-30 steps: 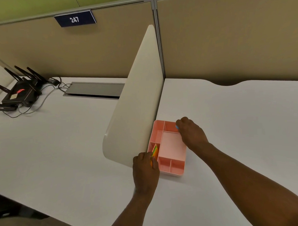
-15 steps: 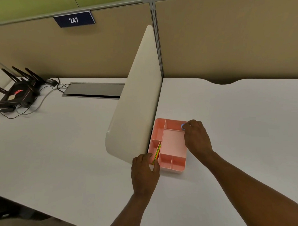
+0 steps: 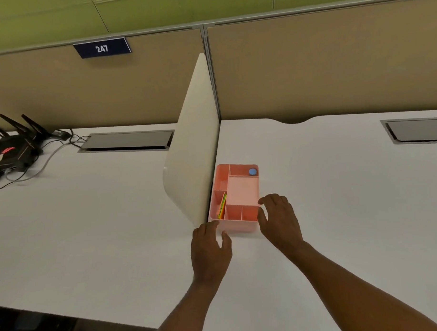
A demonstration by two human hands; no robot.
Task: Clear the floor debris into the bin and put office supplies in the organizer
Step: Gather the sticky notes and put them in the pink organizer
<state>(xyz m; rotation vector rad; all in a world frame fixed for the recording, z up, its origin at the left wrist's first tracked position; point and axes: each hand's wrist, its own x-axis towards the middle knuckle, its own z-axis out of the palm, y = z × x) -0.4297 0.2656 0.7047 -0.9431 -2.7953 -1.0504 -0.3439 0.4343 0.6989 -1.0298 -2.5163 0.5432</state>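
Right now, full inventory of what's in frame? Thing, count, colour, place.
organizer: 1, pink, on the right desk beside the divider
blue round item: 1, blue, organizer's far right compartment
paper stack: 1, green, yellow and orange, standing on edge in the near left compartment
divider: 1, cream, upright between the two desks
desks: 2, white, left and right of the divider
cable hatches: 2, grey, one at the back of each desk
router: 1, black with antennas, far left, cables attached
sign 247: 1, dark blue, on the tan partition
left hand: 1, open, at the organizer's near left corner
right hand: 1, open, at the organizer's near right corner
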